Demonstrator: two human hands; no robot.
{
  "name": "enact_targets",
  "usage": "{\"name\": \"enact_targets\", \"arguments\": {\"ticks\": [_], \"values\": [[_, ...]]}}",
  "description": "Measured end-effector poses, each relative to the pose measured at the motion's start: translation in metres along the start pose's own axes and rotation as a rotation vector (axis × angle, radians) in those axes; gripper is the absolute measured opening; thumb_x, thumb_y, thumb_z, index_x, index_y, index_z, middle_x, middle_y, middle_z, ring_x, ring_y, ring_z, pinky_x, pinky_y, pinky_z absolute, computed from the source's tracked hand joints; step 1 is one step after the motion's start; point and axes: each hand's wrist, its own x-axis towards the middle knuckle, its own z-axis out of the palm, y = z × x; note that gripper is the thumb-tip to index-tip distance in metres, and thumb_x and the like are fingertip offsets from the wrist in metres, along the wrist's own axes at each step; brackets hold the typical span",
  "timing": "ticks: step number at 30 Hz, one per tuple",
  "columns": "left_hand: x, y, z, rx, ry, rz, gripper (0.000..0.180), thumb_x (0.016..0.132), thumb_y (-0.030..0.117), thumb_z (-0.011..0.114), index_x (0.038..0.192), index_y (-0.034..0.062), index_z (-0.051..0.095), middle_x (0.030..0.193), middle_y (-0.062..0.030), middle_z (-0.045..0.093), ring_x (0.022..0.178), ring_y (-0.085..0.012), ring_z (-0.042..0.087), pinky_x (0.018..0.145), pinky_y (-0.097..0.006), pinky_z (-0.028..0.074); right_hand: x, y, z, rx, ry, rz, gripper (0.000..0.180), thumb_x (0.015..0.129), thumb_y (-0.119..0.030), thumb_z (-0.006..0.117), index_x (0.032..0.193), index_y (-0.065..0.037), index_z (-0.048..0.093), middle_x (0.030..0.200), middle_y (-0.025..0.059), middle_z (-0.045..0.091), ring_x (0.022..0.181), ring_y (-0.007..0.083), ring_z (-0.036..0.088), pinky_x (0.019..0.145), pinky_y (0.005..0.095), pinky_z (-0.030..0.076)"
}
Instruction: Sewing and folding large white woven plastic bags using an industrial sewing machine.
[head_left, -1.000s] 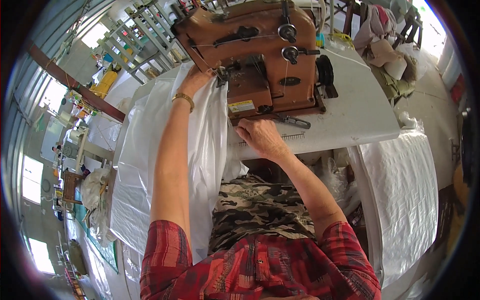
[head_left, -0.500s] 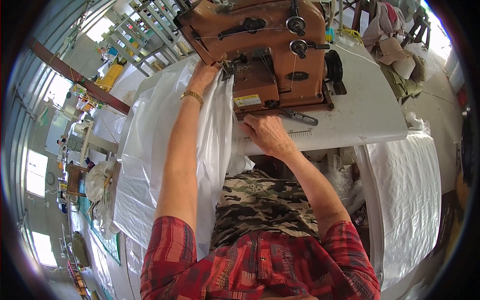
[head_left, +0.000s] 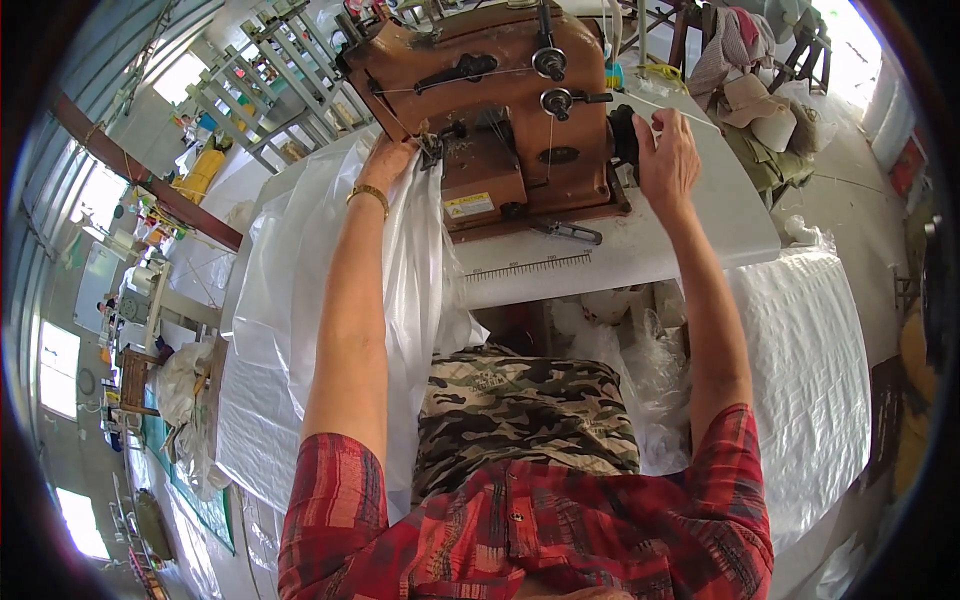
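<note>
A brown sewing machine [head_left: 565, 90] stands on the pale work table in front of me. My left hand [head_left: 388, 162] is at its needle end, closed on the gathered edge of a white plastic sheet [head_left: 330, 215]; its fingertips are partly hidden by the machine head. The sheet drapes down the left side of the table toward my lap. My right hand [head_left: 670, 165] is raised beside the black handwheel [head_left: 623, 135] on the machine's right, thumb and fingers apart with nothing between them. Whether it touches the wheel I cannot tell.
A small dark-handled cutter [head_left: 570, 232] lies before the machine, above a printed ruler scale [head_left: 530, 267]. White sheets [head_left: 800, 350] hang in a stack on the right. Hats and cloth [head_left: 755, 110] are piled at the far right; a metal rack [head_left: 280, 80] stands at the far left.
My right hand has left the table's front edge near the needle end and risen rightward to the handwheel. My left hand stays on the sheet. The view has shifted slightly.
</note>
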Motion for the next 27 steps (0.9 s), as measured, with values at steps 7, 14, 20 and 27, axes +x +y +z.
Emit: {"name": "enact_targets", "arguments": {"ticks": [7, 14, 20, 27], "values": [[0.011, -0.014, -0.003, 0.379, -0.240, -0.022, 0.041, 0.092, 0.029, 0.050, 0.128, 0.0098, 0.054, 0.132, -0.0153, 0.055, 0.120, -0.0351, 0.051, 0.102, -0.041, 0.040, 0.048, 0.019, 0.027, -0.288, -0.638, 0.183, 0.057, 0.092, -0.053, 0.048, 0.089, 0.000, 0.067, 0.095, 0.0237, 0.066, 0.093, 0.0415, 0.063, 0.077, 0.0483, 0.048], [0.000, -0.007, -0.003, 0.260, -0.009, 0.033, 0.036, 0.093, 0.022, 0.040, 0.111, -0.0017, 0.061, 0.119, -0.0238, 0.060, 0.109, -0.0371, 0.058, 0.092, -0.041, 0.047, 0.048, 0.017, 0.044, -0.330, -0.655, 0.177, 0.047, 0.094, -0.045, 0.048, 0.096, -0.004, 0.070, 0.101, 0.0207, 0.068, 0.101, 0.0405, 0.062, 0.085, 0.0498, 0.048], [0.006, 0.002, 0.003, 0.114, -0.056, -0.049, 0.036, 0.092, 0.027, 0.045, 0.116, 0.0050, 0.061, 0.123, -0.0209, 0.059, 0.108, -0.0345, 0.058, 0.090, -0.039, 0.047, 0.035, 0.042, 0.049, -0.322, -0.532, 0.105, 0.057, 0.097, -0.050, 0.039, 0.090, -0.003, 0.070, 0.088, 0.0241, 0.067, 0.090, 0.0415, 0.065, 0.077, 0.0503, 0.049], [0.011, -0.022, -0.004, 0.351, -0.178, -0.018, 0.035, 0.093, 0.025, 0.042, 0.115, 0.0057, 0.061, 0.123, -0.0188, 0.059, 0.111, -0.0336, 0.056, 0.091, -0.038, 0.045, 0.028, 0.030, 0.048, -0.290, -0.482, 0.111, 0.056, 0.098, -0.050, 0.038, 0.093, -0.005, 0.069, 0.087, 0.0246, 0.067, 0.089, 0.0416, 0.064, 0.078, 0.0505, 0.048]]}}
